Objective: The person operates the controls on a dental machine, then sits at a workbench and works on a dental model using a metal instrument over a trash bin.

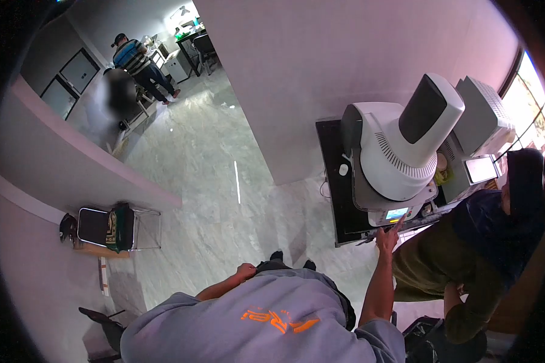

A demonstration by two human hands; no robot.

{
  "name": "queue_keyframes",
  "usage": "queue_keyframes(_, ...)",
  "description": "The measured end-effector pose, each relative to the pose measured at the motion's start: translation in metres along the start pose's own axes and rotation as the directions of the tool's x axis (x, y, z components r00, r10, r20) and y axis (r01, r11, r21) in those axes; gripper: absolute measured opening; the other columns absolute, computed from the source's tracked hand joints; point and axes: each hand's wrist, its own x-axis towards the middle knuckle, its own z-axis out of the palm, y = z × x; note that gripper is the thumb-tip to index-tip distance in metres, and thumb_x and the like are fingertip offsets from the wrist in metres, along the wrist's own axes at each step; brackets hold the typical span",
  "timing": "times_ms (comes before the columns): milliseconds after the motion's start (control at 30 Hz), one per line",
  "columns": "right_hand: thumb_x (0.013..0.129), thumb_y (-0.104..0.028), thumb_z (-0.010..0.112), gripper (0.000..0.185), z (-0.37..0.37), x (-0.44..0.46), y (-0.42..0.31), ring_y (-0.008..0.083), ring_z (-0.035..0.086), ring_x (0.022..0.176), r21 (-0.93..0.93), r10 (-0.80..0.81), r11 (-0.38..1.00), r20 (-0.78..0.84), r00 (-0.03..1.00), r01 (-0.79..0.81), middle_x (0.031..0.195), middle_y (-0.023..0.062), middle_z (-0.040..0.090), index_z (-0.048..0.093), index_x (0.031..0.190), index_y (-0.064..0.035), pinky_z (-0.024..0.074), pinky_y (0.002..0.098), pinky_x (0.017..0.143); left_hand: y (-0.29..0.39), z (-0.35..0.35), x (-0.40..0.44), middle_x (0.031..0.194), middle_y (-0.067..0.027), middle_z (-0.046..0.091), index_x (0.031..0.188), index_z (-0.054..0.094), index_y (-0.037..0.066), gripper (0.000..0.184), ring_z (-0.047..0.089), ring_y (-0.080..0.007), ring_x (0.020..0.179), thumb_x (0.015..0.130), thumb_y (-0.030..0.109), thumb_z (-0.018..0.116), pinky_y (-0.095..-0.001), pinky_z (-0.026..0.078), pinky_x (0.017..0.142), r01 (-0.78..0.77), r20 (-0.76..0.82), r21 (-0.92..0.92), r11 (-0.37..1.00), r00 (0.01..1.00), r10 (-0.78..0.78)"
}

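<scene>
My right hand (386, 240) reaches to the control panel of a large white machine, index finger stretched out at or just below its small lit screen (397, 213). I see nothing held in that hand. The machine (390, 160) has a rounded white body with a dark-faced upper part and stands on a black table (329, 144). My left hand (246, 270) rests by the waist of my dark trousers, its fingers curled in; whether they grip anything is too small to make out.
Close at the right is a person (478, 242) in brown clothes and a dark head covering. Behind the machine stands a grey-white device (481, 115). A chair (92, 227) holds dark cloth at the left. Another person (133, 57) stands by a far desk.
</scene>
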Motion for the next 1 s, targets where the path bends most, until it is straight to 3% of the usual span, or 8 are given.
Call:
queue_keyframes(167, 0.076, -0.008, 0.067, 0.109, -0.008, -0.005, -0.013, 0.0535, 0.059, 0.111, 0.011, 0.088, 0.996, 0.093, 0.992, -0.089, 0.127, 0.0362, 0.057, -0.003, 0.159, -0.0226, 0.0452, 0.0527, 0.102, -0.004, 0.0, 0.0, 0.098, -0.0122, 0.075, 0.097, 0.079, 0.013, 0.04, 0.071, -0.0302, 0.094, 0.075, 0.045, 0.066, -0.0382, 0.055, 0.088, 0.035, 0.0, 0.017, 0.999, 0.999, -0.035)
queue_keyframes(267, 0.076, -0.015, 0.068, 0.102, 0.035, 0.013, 0.048, 0.0489, 0.063, 0.104, 0.151, -0.056, 0.985, -0.175, 0.983, 0.083, 0.115, 0.0321, 0.064, 0.007, 0.157, -0.0134, 0.0477, 0.0512, 0.095, -0.003, -0.006, -0.002, 0.098, -0.0121, 0.075, 0.097, 0.079, 0.014, 0.039, 0.071, -0.0303, 0.094, 0.075, 0.044, 0.066, -0.0383, 0.055, 0.088, 0.038, 0.017, 0.045, 0.998, 0.999, -0.039)
queue_keyframes(367, 0.077, -0.014, 0.067, 0.085, 0.039, -0.007, 0.048, 0.0441, 0.065, 0.102, 0.339, 0.143, 0.94, -0.272, 0.952, -0.045, 0.11, 0.0283, 0.066, 0.024, 0.15, -0.0019, 0.0486, 0.0477, 0.095, 0.0, -0.008, 0.0, 0.098, -0.0122, 0.075, 0.097, 0.079, 0.014, 0.038, 0.071, -0.0303, 0.094, 0.075, 0.042, 0.067, -0.0384, 0.055, 0.088, 0.031, 0.02, 0.063, 0.998, 0.999, -0.032)
queue_keyframes(467, 0.077, -0.011, 0.066, 0.068, 0.083, -0.024, 0.091, 0.042, 0.065, 0.102, 0.009, -0.065, 0.997, -0.319, 0.946, 0.071, 0.114, 0.0252, 0.065, 0.041, 0.139, 0.0033, 0.0498, 0.0447, 0.093, -0.002, -0.007, 0.002, 0.098, -0.0125, 0.075, 0.097, 0.079, 0.014, 0.037, 0.071, -0.0301, 0.094, 0.075, 0.04, 0.066, -0.0383, 0.055, 0.087, 0.018, 0.001, 0.038, 0.999, 1.0, -0.018)
queue_keyframes(567, 0.074, -0.009, 0.067, 0.07, 0.069, -0.07, 0.051, 0.0362, 0.067, 0.104, 0.35, 0.057, 0.937, -0.098, 0.994, -0.019, 0.135, 0.0255, 0.056, 0.048, 0.139, 0.0025, 0.0526, 0.0382, 0.091, -0.009, -0.002, 0.007, 0.1, -0.0091, 0.075, 0.1, 0.078, 0.016, 0.039, 0.072, -0.0263, 0.094, 0.079, 0.046, 0.066, -0.0377, 0.056, 0.086, 0.001, 0.009, 0.07, 0.998, 1.0, -0.001)
queue_keyframes(833, 0.077, -0.015, 0.067, 0.065, 0.09, -0.101, 0.107, 0.0344, 0.071, 0.095, -0.001, 0.127, 0.991, 0.266, 0.956, -0.132, 0.102, 0.0189, 0.072, 0.052, 0.14, -0.0085, 0.0556, 0.0459, 0.089, 0.009, -0.002, 0.001, 0.099, -0.0129, 0.075, 0.1, 0.078, 0.014, 0.038, 0.071, -0.0299, 0.095, 0.076, 0.041, 0.065, -0.0377, 0.055, 0.088, 0.038, 0.007, 0.032, 0.999, 0.999, -0.038)
queue_keyframes(933, 0.079, -0.012, 0.064, 0.055, 0.103, -0.111, 0.143, 0.0372, 0.068, 0.097, 0.198, 0.505, 0.72, 0.509, 0.697, -0.666, 0.105, 0.0156, 0.069, 0.055, 0.133, -0.0091, 0.0542, 0.0527, 0.086, 0.007, 0.001, -0.002, 0.099, -0.0129, 0.075, 0.1, 0.078, 0.014, 0.039, 0.071, -0.0295, 0.094, 0.076, 0.041, 0.065, -0.0377, 0.055, 0.087, 0.073, 0.01, 0.007, 0.997, 0.997, -0.074)
queue_keyframes(1000, 0.084, -0.011, 0.059, 0.04, 0.114, -0.123, 0.179, 0.0368, 0.067, 0.096, 0.156, 0.574, 0.637, 0.557, 0.6, -0.755, 0.106, 0.0151, 0.066, 0.058, 0.124, -0.0088, 0.0549, 0.0533, 0.081, 0.005, 0.0, -0.001, 0.099, -0.0125, 0.075, 0.1, 0.078, 0.014, 0.04, 0.071, -0.0292, 0.094, 0.076, 0.043, 0.066, -0.0379, 0.055, 0.087, 0.055, 0.041, 0.013, 0.998, 0.998, -0.055)
